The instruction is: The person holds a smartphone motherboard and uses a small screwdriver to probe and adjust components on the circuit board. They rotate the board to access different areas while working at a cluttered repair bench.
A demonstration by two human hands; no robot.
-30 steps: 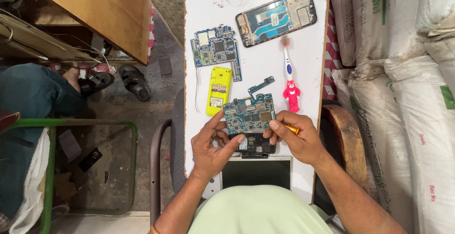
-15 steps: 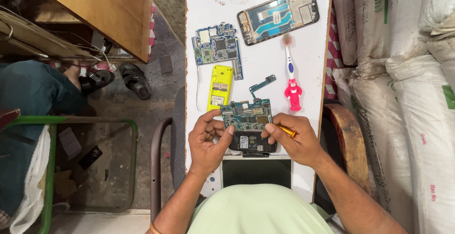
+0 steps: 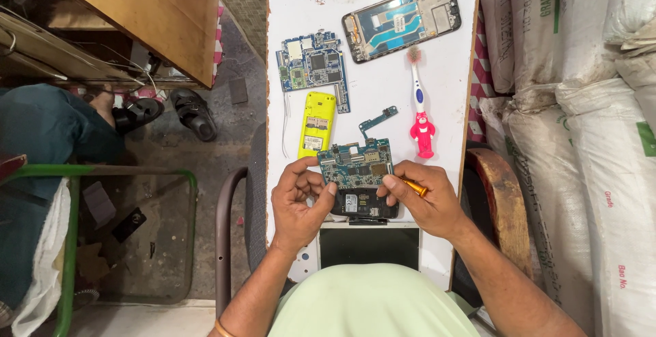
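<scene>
yellow phone (image 3: 316,124), toothbrush (image 3: 419,105), phone frame (image 3: 402,19)

A narrow white table (image 3: 451,91) carries the work. On it lie 2 circuit boards (image 3: 313,69), a yellow phone (image 3: 317,124), a phone frame (image 3: 402,19) and a toothbrush (image 3: 418,105).

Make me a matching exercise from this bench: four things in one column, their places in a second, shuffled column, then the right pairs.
Things
1. yellow phone
2. toothbrush
3. phone frame
4. orange-handled tool

Places
A. in the right hand
B. far end of the white table, lying at a slant
C. just beyond the left hand, below a blue circuit board
D. right side of the table, pink bear-shaped handle nearest the person

Pairs: 1-C, 2-D, 3-B, 4-A
</scene>
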